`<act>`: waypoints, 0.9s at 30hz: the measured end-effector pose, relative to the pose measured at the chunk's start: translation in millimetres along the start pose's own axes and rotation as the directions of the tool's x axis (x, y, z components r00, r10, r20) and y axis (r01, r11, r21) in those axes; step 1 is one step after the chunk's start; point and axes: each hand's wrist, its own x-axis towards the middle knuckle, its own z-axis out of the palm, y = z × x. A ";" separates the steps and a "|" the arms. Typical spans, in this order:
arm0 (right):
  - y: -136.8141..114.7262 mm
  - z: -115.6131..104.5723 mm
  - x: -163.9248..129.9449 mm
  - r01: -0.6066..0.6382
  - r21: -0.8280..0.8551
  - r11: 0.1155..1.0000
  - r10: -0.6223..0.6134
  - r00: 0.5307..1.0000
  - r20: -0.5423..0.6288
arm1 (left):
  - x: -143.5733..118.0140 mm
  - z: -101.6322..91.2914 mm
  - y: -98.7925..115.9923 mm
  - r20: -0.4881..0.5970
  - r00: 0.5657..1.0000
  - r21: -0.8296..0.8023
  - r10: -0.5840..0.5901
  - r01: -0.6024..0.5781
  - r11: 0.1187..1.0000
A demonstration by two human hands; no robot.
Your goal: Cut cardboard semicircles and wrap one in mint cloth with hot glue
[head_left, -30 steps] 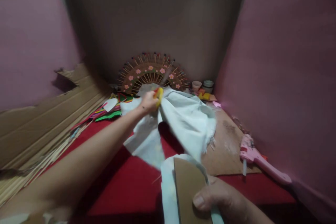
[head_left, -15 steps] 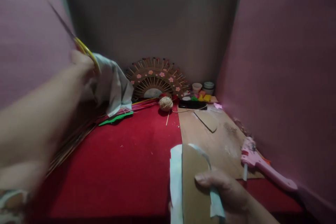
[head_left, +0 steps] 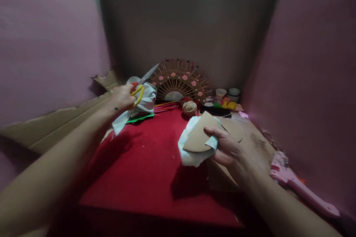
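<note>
Grasping scissors (head_left: 148, 75), left fingers (head_left: 130, 98); hold on bunched cloth (head_left: 148, 100) unclear; right fingers (head_left: 222, 158) clasp cardboard (head_left: 198, 136), fabric (head_left: 192, 158); undersides hidden

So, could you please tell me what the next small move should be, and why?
I would probably bring the left hand and its yellow-handled scissors over to the cardboard piece, since the right hand holds it with pale fabric sticking out past its edge.

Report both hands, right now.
Left hand: holding yellow-handled scissors; whether it grips the pale cloth cannot be told.
Right hand: closed on the cardboard piece and light-blue fabric.
</note>
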 end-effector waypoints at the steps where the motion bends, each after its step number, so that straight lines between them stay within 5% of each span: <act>1: 0.9 2.8 6.9 0.047 -0.003 0.999 -0.047 0.999 -0.027 | -6.9 9.8 -2.6 0.070 0.997 -0.087 -0.029 0.035 0.996; 4: 6.3 5.9 24.4 0.160 -0.017 0.987 -0.160 0.984 -0.083 | -31.8 49.4 -12.5 0.304 0.951 -0.344 -0.054 0.162 0.925; 8: 14.1 -0.4 35.0 0.286 -0.082 0.955 -0.290 0.956 -0.051 | -58.4 91.4 -12.1 0.481 0.877 -0.619 0.025 0.319 0.717; 17: 17.7 -6.6 28.9 0.308 -0.127 0.943 -0.312 0.950 -0.013 | -88.3 108.3 34.4 0.584 0.746 -0.812 0.319 0.538 0.228; 23: 25.6 -8.7 26.9 0.441 -0.278 0.854 -0.446 0.894 0.046 | -97.8 112.1 29.8 0.599 0.710 -0.796 0.370 0.579 0.179; 27: 27.8 -5.1 14.4 0.442 -0.544 0.713 -0.470 0.877 0.098 | -102.4 107.8 24.6 0.580 0.713 -0.810 0.394 0.449 0.378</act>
